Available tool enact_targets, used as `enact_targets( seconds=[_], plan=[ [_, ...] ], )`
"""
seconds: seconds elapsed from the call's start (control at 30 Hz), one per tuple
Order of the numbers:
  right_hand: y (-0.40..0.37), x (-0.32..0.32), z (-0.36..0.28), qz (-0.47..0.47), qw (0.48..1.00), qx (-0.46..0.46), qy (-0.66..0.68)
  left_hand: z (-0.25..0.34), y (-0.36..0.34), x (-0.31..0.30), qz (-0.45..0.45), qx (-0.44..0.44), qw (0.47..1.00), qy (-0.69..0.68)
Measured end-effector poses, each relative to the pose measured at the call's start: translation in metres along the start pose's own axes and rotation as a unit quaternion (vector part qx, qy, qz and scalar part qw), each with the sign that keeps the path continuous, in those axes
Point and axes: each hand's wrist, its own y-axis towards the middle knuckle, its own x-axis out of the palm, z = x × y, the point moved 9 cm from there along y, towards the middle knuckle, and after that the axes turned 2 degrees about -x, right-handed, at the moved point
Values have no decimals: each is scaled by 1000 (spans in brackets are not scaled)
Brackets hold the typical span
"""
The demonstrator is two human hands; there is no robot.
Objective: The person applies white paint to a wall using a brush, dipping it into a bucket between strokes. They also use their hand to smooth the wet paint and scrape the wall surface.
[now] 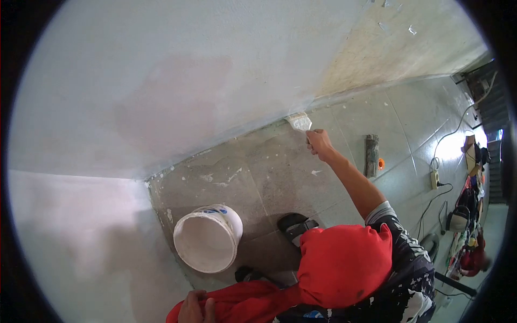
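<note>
My right hand (320, 144) is closed around the handle of a flat paintbrush (299, 121) coated in white. Its wide end meets the bottom of the wall (258, 64), where the wall joins the tiled floor. Low in the view, my left hand (195, 309) lies over the red cloth (231, 301) on my leg, fingers apart and holding nothing; part of it is cut off by the frame edge. A white bucket (207, 242) with white-smeared walls stands on the floor between my left hand and the corner.
Splashes of white dot the floor tiles (280, 177). To the right of my arm lie a grey cylinder (371, 156) and an orange ring (381, 163). A power strip (434, 180) with cables sits farther right, near a heap of mixed items (467, 215). My sandal (293, 225) is beside the bucket.
</note>
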Motion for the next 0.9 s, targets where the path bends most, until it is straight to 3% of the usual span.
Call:
enact_targets(
  seconds=[0.17, 0.37, 0.57, 0.77, 0.83, 0.9],
  plan=[
    [-20, -17, -4, 10, 997, -30, 72, -1, -1, 0, -12, -15, 1000, -7],
    [3, -45, 4, 25, 999, -19, -17, -6, 4, 3, -4, 11, 1000, -25],
    [3, -39, -30, 10, 998, -47, 30, -4, 2, 2, -6, 12, 1000, -18],
    [-104, -63, -139, 23, 990, -123, 60, 0, 0, -2, 14, 26, 999, -14],
    [-136, -71, -178, 11, 976, -206, 66, 6, 0, -4, 3, 27, 999, -31],
    [-154, -73, -191, 12, 972, -216, 86, 4, 3, -1, 2, 33, 999, -24]
  ],
)
